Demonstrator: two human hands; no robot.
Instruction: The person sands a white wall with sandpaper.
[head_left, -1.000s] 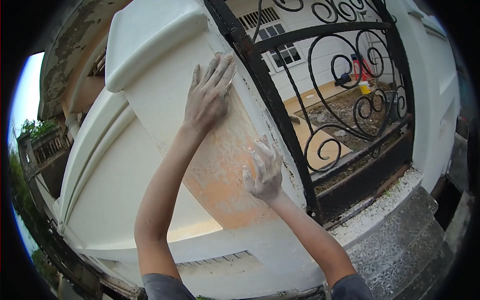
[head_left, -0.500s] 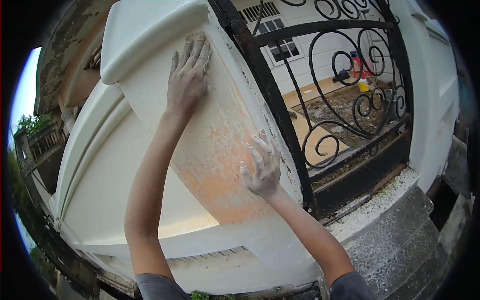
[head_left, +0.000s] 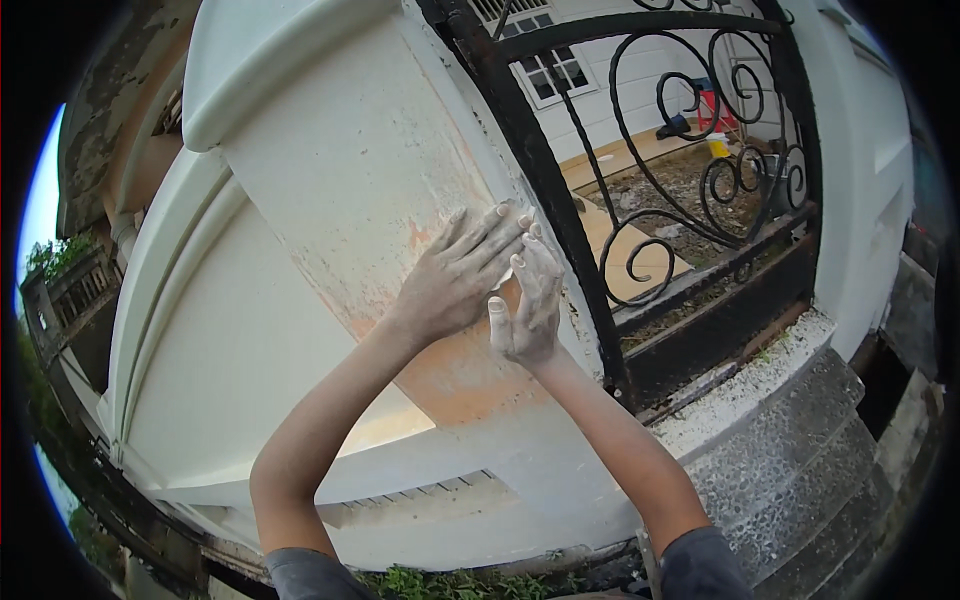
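My left hand [head_left: 458, 280], coated in pale dust, lies over the face of a gate pillar [head_left: 340, 150], its fingers stretched out toward the gate. A thin whitish edge shows beside this hand's palm; what it belongs to is hidden. Close by on the right, my right hand [head_left: 530, 305] is raised with its thumb apart and its fingers extended, dusted white. The fingertips of both hands meet or overlap; whether they touch cannot be seen. The pillar is cream-white, with a scraped orange patch [head_left: 465, 380] below and between my hands.
A black wrought-iron gate [head_left: 560, 190] with scrolls stands right of the pillar. Grey stone steps [head_left: 780, 480] lie at lower right. Behind the gate are a yellow bucket [head_left: 718, 146] and a red item [head_left: 710, 108]. Green plants [head_left: 450, 582] grow at the wall's foot.
My left hand has come down from the upper pillar and to the right, beside my right hand. My right hand has shifted slightly, its fingers drawn closer together. The view has tilted a little.
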